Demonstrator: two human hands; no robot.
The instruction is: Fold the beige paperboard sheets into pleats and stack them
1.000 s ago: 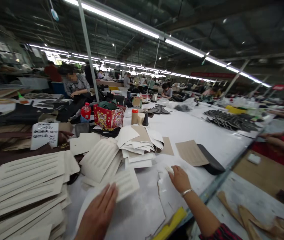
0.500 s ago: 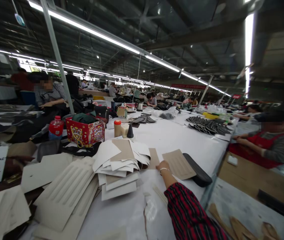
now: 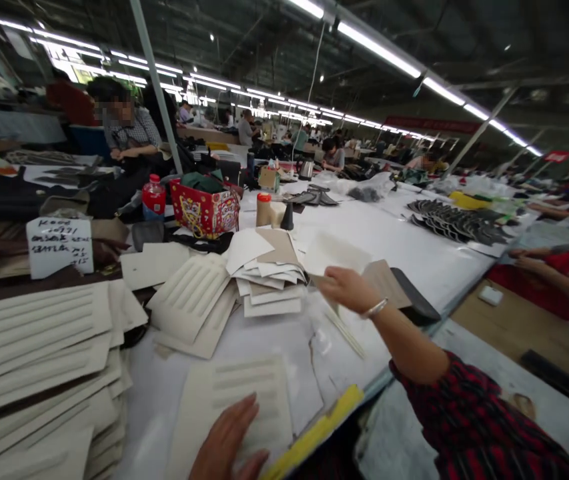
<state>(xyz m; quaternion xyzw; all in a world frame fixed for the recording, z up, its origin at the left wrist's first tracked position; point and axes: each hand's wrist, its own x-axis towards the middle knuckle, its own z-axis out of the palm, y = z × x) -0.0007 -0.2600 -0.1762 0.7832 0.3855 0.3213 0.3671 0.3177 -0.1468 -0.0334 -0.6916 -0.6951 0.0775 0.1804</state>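
Note:
My left hand (image 3: 229,437) lies with fingers apart on a pale ribbed panel (image 3: 259,380) near the table's front edge. Farther out, my right hand (image 3: 349,290) pinches a pale flat sheet (image 3: 339,252), blurred by motion. Just left of that hand stands a loose pile of white and tan sheets (image 3: 269,280). To its right, a brown panel (image 3: 384,280) leans on a dark curved pad (image 3: 417,297). Narrow pale strips (image 3: 345,331) lie on the table below my right wrist.
Stacked ribbed panels (image 3: 39,333) fill the left side, near a handwritten card (image 3: 60,247). Behind stand a red patterned box (image 3: 204,207), a red bottle (image 3: 153,199) and an orange-capped jar (image 3: 263,210). Black curved pieces (image 3: 457,223) lie far right. A co-worker in red (image 3: 559,273) sits beyond the table edge.
My left hand has come into view on a ribbed panel. The right hand has lifted a sheet from beside the pile. The view has turned left and down.

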